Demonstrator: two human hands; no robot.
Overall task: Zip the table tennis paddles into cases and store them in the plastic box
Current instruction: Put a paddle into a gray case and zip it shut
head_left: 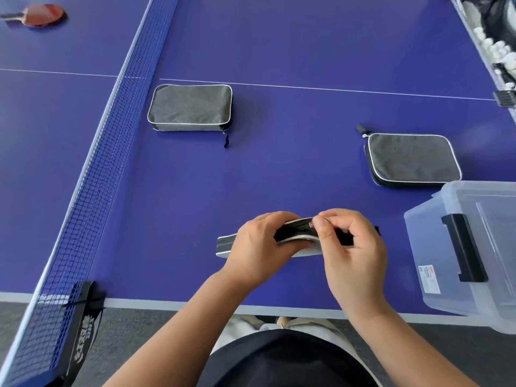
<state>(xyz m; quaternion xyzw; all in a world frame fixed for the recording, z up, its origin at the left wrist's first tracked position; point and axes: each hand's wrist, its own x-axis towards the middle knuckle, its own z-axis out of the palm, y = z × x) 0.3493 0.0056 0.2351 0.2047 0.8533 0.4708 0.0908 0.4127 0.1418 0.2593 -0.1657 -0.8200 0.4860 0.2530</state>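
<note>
Zipping a case (304, 241) shut near the worktop's (279, 163) 6 o'clock edge, a person works w/ both hands close to the body, prob. so the zip track stays in plain sight. Left hand (259, 247) wraps the case's near-left part, fingers curled round it, holding it on edge w/ the zip side up; that steadies the fabric against the pull. Right hand (354, 252) pinches what looks like the zip pull betw. thumb and forefinger at the top seam, other fingers loosely bent. Whether a paddle is inside can't be told from this angle.

At 3 o'clock, just beside the right hand, sits the clear plastic box (458, 247) w/ a black latch, lid appar. on, overhanging the worktop's edge, within easy reach for stowing. Farther out at 2 o'clock lies a second grey case (410, 157), flat, zip tab pointing away. At 11 o'clock a third grey case (190, 107) rests flat just beside the net (106, 152), tab hanging toward the near side. Both look closed, likely awaiting the box. Beyond the net, far at 10 o'clock, one red paddle (42, 14) lies loose, not yet cased.
</note>
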